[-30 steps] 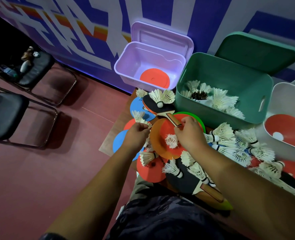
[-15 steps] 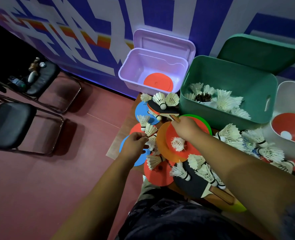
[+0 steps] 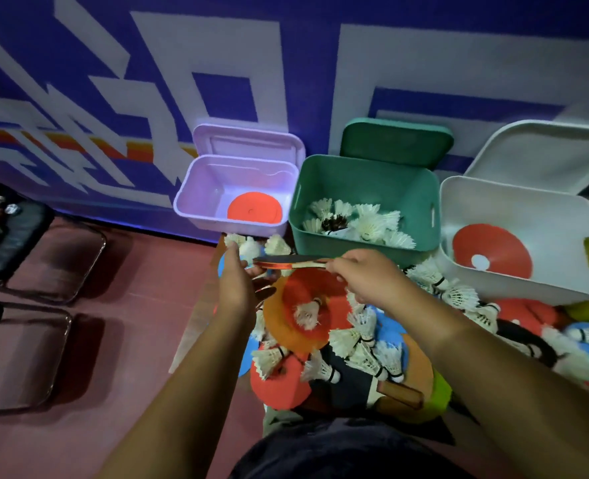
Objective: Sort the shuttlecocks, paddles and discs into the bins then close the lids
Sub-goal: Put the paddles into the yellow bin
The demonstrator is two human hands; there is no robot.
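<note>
Just in front of the green bin (image 3: 365,181), a paddle (image 3: 286,262) is held level and edge-on between both hands. Its wooden handle is pinched by the curled fingers of the right hand (image 3: 369,281). The left hand (image 3: 237,288) is kept open at the blade end, fingers straight beneath it; contact cannot be told. Below the hands, shuttlecocks (image 3: 346,340), discs (image 3: 286,330) and a second paddle (image 3: 348,388) are heaped on the desk (image 3: 196,323). More shuttlecocks are seen inside the green bin, and one red disc (image 3: 255,209) in the lilac bin (image 3: 199,198). The large blue-and-white shapes on the wall (image 3: 286,63) cannot be read as writing.
</note>
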